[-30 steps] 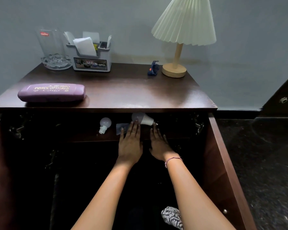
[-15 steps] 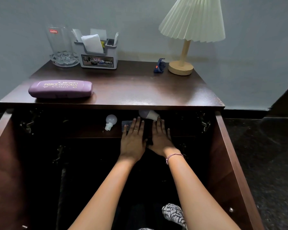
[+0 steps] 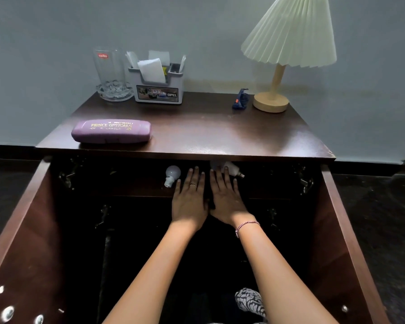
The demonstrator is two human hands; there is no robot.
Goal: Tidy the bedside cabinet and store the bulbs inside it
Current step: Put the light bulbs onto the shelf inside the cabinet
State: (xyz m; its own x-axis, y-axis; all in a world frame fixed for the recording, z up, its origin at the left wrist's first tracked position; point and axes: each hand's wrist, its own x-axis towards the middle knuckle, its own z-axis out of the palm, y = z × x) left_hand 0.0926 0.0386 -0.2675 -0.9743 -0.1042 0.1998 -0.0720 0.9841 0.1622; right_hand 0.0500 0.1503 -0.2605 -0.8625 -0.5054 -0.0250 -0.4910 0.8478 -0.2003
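Note:
The dark wooden bedside cabinet stands with both doors swung wide. On its inner shelf a white bulb lies at the left, base pointing toward me. A second white bulb lies to the right, partly hidden under the top's front edge and behind my fingers. My left hand lies flat on the shelf with straight fingers, just right of the first bulb. My right hand lies flat beside it, fingertips at the second bulb. Whatever lies under the hands is hidden.
On top stand a purple spectacle case, a glass on a glass ashtray, a grey organiser with papers, a blue clip and a pleated lamp. The open doors flank my arms.
Both hands have slid a little further into the shelf and come closer together. The camera has shifted, so the cabinet sits more to the right in view.

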